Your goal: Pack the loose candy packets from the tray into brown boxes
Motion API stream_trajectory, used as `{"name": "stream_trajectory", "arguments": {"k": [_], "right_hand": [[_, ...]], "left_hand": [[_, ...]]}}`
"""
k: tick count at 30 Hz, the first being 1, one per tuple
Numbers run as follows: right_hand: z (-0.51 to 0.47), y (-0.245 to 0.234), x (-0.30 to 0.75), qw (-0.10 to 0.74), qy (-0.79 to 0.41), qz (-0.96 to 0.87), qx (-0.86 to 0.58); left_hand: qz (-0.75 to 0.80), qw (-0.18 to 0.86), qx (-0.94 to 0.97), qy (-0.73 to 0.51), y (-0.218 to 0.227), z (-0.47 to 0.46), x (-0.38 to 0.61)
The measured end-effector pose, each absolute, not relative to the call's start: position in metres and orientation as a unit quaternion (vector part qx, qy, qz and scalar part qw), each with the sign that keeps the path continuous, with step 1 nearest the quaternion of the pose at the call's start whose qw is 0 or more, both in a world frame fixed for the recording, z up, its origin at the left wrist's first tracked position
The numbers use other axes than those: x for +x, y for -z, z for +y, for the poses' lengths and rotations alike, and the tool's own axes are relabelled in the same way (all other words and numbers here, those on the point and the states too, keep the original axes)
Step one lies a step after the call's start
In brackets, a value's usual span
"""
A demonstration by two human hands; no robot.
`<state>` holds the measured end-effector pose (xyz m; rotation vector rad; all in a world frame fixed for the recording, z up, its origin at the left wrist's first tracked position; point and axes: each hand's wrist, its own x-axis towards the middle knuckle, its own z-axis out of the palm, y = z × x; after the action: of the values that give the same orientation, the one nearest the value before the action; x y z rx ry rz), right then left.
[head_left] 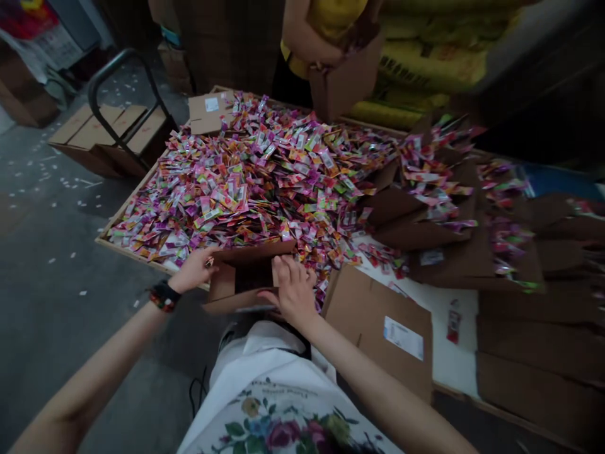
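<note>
An open cardboard box (227, 302) stands between my two hands at the near edge of the table, tipped slightly so its dark inside shows. My left hand (195, 270) grips its left side, fingers curled over the edge. On the right side, my right hand (293, 287) holds the wall with the thumb in front and fingers over the rim. Just beyond the box spreads a large heap of small, shiny, colourful packets (265, 170), mostly pink, purple and orange. What lies at the bottom of the box is too dark to tell.
A flattened carton (378, 321) with a label lies to my right. Beyond it stand boxes filled with packets (425, 208). Across the table a co-worker (331, 38) holds a carton (347, 79). A trolley (123, 113) with cartons is at the left.
</note>
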<state>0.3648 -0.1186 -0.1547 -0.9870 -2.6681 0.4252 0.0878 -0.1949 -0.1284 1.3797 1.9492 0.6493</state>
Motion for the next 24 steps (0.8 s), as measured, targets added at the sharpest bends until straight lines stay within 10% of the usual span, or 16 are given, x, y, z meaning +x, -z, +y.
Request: {"name": "stream_trajectory", "arguments": {"k": [5, 19, 24], "right_hand": [[-0.122, 0.178, 0.329, 0.072, -0.136, -0.933, -0.325], [-0.116, 0.203, 0.334, 0.006, -0.267, -0.946, -0.182], [-0.052, 0.217, 0.362, 0.275, -0.413, -0.785, -0.372]], "left_hand": [[0.646, 0.389, 0.65, -0.09, 0.08, -0.171, 0.113], [0.676, 0.205, 0.703, 0.079, 0.141, -0.203, 0.169], [0.681, 0.211, 0.694, 0.104, 0.131, -0.188, 0.165]]}}
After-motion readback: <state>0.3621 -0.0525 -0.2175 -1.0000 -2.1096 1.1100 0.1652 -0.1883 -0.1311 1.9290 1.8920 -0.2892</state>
